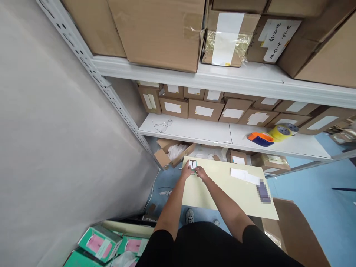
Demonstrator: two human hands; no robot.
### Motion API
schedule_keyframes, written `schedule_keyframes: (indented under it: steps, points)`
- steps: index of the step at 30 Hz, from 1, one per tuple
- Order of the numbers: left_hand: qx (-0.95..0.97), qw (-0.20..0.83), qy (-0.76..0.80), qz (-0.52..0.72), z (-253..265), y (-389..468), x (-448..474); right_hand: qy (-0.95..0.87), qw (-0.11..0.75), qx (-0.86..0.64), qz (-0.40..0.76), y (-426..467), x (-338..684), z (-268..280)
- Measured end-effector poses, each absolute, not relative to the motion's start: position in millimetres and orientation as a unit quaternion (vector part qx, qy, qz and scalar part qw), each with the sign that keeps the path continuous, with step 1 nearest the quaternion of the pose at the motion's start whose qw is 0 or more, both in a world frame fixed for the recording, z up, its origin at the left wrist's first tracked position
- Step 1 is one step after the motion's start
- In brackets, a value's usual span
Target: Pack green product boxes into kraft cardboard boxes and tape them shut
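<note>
A small white and green box (193, 164) is between my two hands over the left end of the pale yellow tabletop (219, 185). Its upper side shows white flaps with a dark gap between them. My left hand (186, 170) is closed round the box's left side. On the right lower corner, my right hand (200, 172) grips with bent fingers. What lies under the fingertips is too small to make out. White papers (244, 175) and a pixelated dark object (263, 192) lie at the table's right end.
Shelving ahead carries cardboard boxes (205, 110); safety glasses (163, 125), an orange tape dispenser (260, 138) and yellow tape rolls (279, 132) sit on its white shelf. An open carton (182, 154) stands beyond the table. Green boxes (100, 243) lie lower left, near a grey wall (69, 129).
</note>
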State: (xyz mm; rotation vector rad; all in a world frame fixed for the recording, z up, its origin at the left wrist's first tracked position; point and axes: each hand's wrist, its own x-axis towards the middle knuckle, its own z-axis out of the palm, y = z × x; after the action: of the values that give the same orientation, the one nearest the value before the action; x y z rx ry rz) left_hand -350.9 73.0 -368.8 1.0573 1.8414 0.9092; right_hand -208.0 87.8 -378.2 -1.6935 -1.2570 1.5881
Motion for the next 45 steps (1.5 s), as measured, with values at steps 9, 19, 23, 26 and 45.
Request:
schedule_keyframes:
  steps: [9, 19, 23, 26, 45]
  points:
    - [0.515, 0.296, 0.672, 0.442, -324.3, 70.7, -274.1, -0.44, 0.353, -0.629, 0.535, 87.4, -122.7, -345.5]
    - [0.517, 0.468, 0.559, 0.449, -280.6, 85.1, -142.1, -0.49, 0.466, -0.654, 0.34, 74.9, 67.7, -298.6]
    - [0.52, 0.473, 0.546, 0.456, -264.7, 78.5, -111.4, -0.521, 0.44, -0.683, 0.26, 107.0, 126.3, -264.6]
    - [0.526, 0.476, 0.543, 0.45, -252.6, 69.4, -93.8, -0.588, 0.418, -0.675, 0.156, 153.7, 152.4, -230.7]
    - [0.484, 0.371, 0.613, 0.501, -198.0, 8.7, -73.7, -0.73, 0.268, -0.628, 0.028, 193.1, 159.6, -177.6]
